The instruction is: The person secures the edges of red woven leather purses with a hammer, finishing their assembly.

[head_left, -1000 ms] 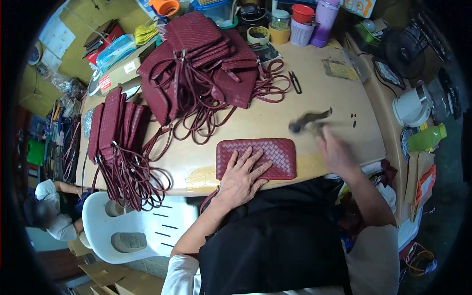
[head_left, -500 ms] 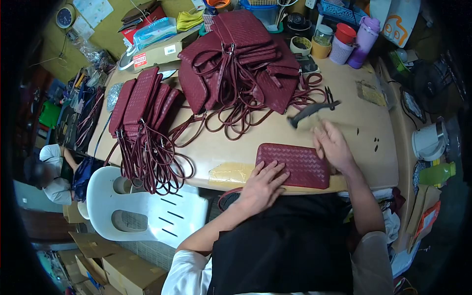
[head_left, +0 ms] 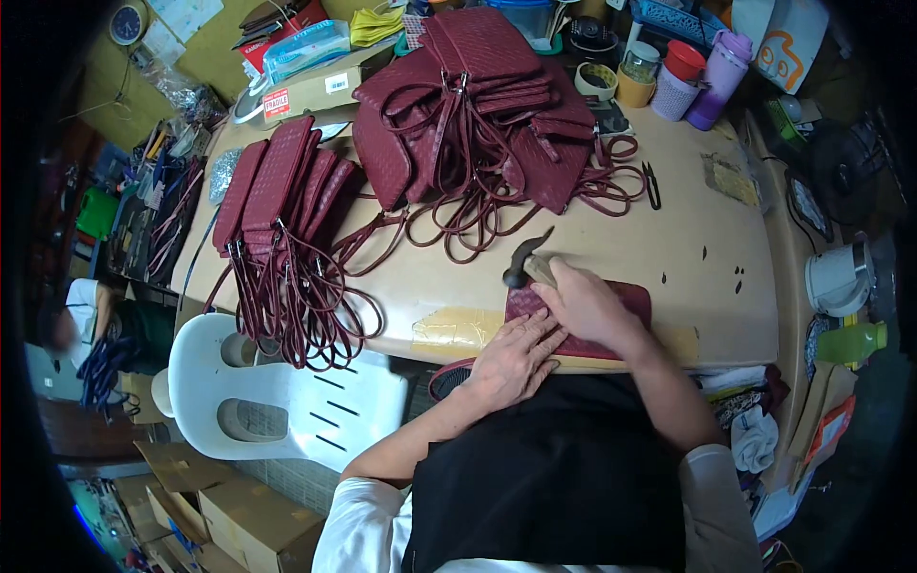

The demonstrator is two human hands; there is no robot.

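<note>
A dark red woven-pattern pouch (head_left: 629, 298) lies flat at the table's front edge. My left hand (head_left: 521, 355) rests on its near left part, fingers stretched out over the surface. In my right hand (head_left: 589, 307) is a hammer (head_left: 522, 260), gripped by its wooden handle. The dark hammer head is over the pouch's far left corner, its curved claw pointing away from me. Much of the pouch is hidden under both hands. Behind it lie long thin straps from a big pile of matching red bags (head_left: 478, 105).
More red bags (head_left: 277, 191) with dangling straps lie at the left. Thread snips (head_left: 652, 186) are at the right of the table (head_left: 707, 315). Cups and a purple tumbler (head_left: 721, 81) stand at the back. A white chair (head_left: 205, 392) is left of me; another person (head_left: 91, 315) is beyond it.
My right hand has brought the hammer left and down, from above the table behind the pouch to the pouch's far left corner. My left hand stays on the pouch.
</note>
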